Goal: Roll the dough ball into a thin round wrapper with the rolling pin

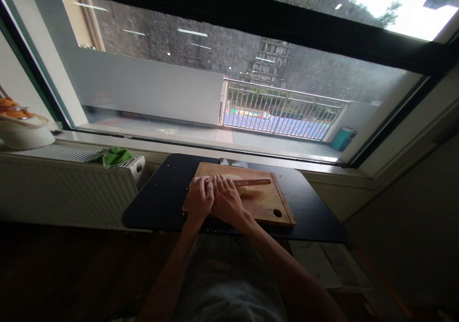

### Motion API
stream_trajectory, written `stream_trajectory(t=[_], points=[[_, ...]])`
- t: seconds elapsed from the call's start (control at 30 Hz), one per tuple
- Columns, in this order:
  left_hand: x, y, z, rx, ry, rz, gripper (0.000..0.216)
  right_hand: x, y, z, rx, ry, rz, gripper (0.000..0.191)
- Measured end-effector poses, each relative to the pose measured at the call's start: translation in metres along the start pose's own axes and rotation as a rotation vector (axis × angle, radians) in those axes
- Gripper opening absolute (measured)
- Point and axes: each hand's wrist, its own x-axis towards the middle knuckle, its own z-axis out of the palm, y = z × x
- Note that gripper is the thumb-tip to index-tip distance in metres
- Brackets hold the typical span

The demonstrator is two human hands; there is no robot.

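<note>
Both hands rest side by side on a thin wooden rolling pin (253, 182) that lies across a wooden cutting board (267, 205). My left hand (199, 198) presses on the pin's left part, fingers flat and together. My right hand (225, 198) lies beside it, fingers stretched over the pin. A pale piece of dough (238, 178) shows under and behind the pin. The pin's right end sticks out past my right hand. The board has a round hole near its front right corner and sits on a small dark table (158, 202).
A large window runs behind the table. To the left, a white radiator (53, 188) carries a green cloth (116, 156) and a white bowl (25, 133) with orange contents. Dark floor lies on the left, a pale wall on the right.
</note>
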Motion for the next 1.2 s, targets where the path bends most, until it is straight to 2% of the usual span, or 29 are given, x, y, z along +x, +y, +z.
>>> stream_trajectory(t=[0.2,0.37,0.67,0.87,1.2], points=[[0.000,-0.002,0.001,0.060,-0.121,0.080,0.027,-0.011,0.013,-0.013,0.025,-0.006,-0.024,0.057],[-0.001,0.000,0.001,0.143,-0.170,0.112,0.030,-0.023,0.041,-0.017,0.003,-0.011,0.029,0.055],[0.000,0.004,-0.003,0.124,-0.195,0.095,0.035,-0.058,0.098,-0.017,-0.058,-0.030,0.116,0.050],[0.000,0.005,-0.002,0.182,-0.219,0.106,0.035,-0.070,0.101,-0.024,-0.049,-0.030,0.233,0.051],[0.005,0.011,0.004,0.318,-0.285,0.122,0.040,-0.056,0.109,-0.013,-0.048,-0.090,0.281,0.051]])
